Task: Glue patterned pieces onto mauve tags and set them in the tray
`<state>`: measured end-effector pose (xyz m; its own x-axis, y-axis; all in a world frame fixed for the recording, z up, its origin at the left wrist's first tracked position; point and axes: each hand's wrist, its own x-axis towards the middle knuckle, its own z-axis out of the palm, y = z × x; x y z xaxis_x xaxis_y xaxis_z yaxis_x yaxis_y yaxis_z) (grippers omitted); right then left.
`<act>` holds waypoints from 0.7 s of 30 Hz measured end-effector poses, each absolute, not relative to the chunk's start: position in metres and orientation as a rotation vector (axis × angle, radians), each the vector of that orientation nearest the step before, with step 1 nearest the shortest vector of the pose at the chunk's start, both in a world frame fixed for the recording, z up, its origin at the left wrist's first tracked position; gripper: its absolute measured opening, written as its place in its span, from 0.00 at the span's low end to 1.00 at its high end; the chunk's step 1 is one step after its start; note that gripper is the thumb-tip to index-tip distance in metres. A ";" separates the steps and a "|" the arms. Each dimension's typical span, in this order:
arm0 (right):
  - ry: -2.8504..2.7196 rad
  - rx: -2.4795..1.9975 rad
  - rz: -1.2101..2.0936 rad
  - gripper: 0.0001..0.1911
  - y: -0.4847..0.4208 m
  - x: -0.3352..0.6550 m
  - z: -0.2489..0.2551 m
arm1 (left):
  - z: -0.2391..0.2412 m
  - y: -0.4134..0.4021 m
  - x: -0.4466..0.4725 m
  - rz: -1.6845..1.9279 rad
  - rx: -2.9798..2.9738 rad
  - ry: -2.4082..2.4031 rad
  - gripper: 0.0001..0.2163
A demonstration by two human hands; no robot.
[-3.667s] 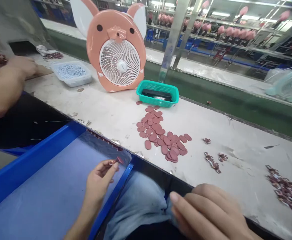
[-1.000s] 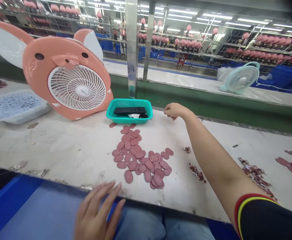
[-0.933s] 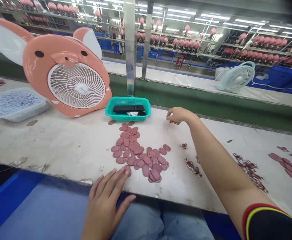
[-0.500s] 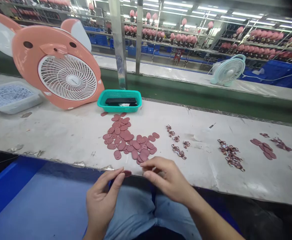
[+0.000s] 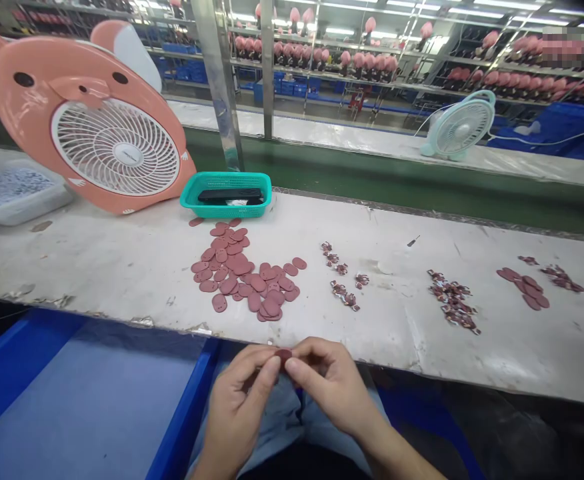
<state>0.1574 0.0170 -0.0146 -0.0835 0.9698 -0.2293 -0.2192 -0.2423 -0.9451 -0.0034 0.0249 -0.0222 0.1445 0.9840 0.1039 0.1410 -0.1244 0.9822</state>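
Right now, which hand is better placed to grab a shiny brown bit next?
Probably the right hand: it's nearer the shiny brown bits than the left hand. Both hands hold one reddish oval, though.

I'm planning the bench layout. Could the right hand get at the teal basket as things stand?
Probably yes: only flat maroon ovals lie between the right hand and the open-topped teal basket, though that hand holds another oval piece with the left hand.

Left hand (image 5: 239, 407), right hand (image 5: 339, 390) and forearms (image 5: 397, 450) bare; faded light-blue denim trousers (image 5: 278, 417) worn, dark cloth (image 5: 305, 463) at waist.
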 end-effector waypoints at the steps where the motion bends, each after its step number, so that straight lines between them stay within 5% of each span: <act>1: -0.954 -1.189 1.491 0.14 0.017 0.161 -0.014 | -0.020 0.024 -0.004 1.048 1.542 1.152 0.09; 5: -0.917 -1.142 1.503 0.14 0.018 0.168 -0.012 | -0.014 0.020 -0.007 0.927 1.596 1.083 0.09; 11: -0.518 -1.005 1.705 0.18 0.013 0.147 -0.008 | -0.027 0.016 0.000 1.373 1.518 0.987 0.21; 17: -0.517 -0.916 1.874 0.17 0.001 0.124 -0.012 | -0.032 0.017 -0.006 1.578 1.680 0.933 0.17; 19: -0.700 -1.108 1.672 0.20 0.003 0.128 -0.013 | -0.031 0.016 -0.010 1.596 1.664 0.924 0.16; 21: -0.873 -1.398 1.119 0.21 0.014 0.150 -0.011 | -0.030 0.013 -0.013 1.579 1.555 0.930 0.15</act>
